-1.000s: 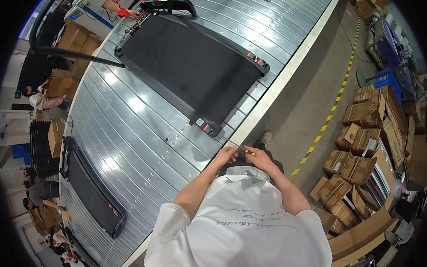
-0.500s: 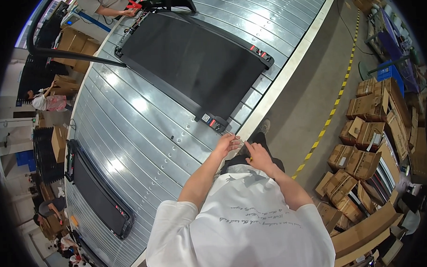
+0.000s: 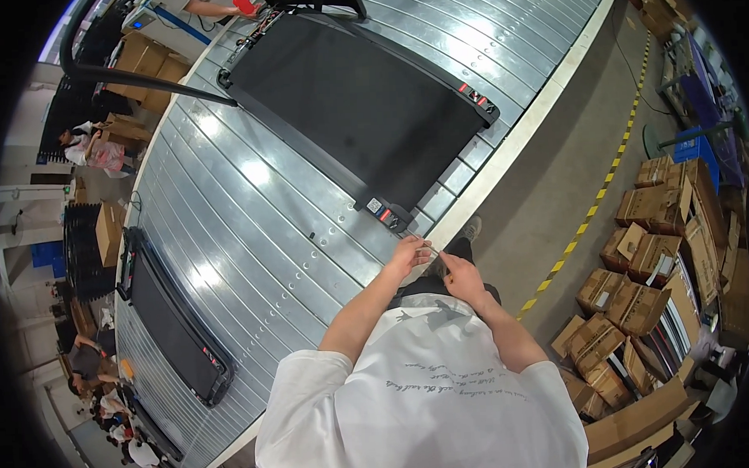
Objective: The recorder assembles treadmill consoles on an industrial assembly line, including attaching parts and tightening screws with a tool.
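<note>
Slippage is the likely fault, since a thin pale strip (image 3: 431,250) is pinched between both hands at the conveyor's edge. The left hand (image 3: 410,253) is closed on one end, the right hand (image 3: 461,276) on the other. A treadmill (image 3: 349,99) lies just beyond the grip.

Both forearms raised forward, left hand (image 3: 410,253) and right hand (image 3: 461,278) close together, fingers pinched

torso: wearing a white short-sleeved T-shirt (image 3: 430,397) | chest: showing a thin curved line of small dark print | forearms: showing bare below sleeves | legs: wearing dark trousers (image 3: 426,288) | foot: wearing a grey shoe (image 3: 472,228)
</note>
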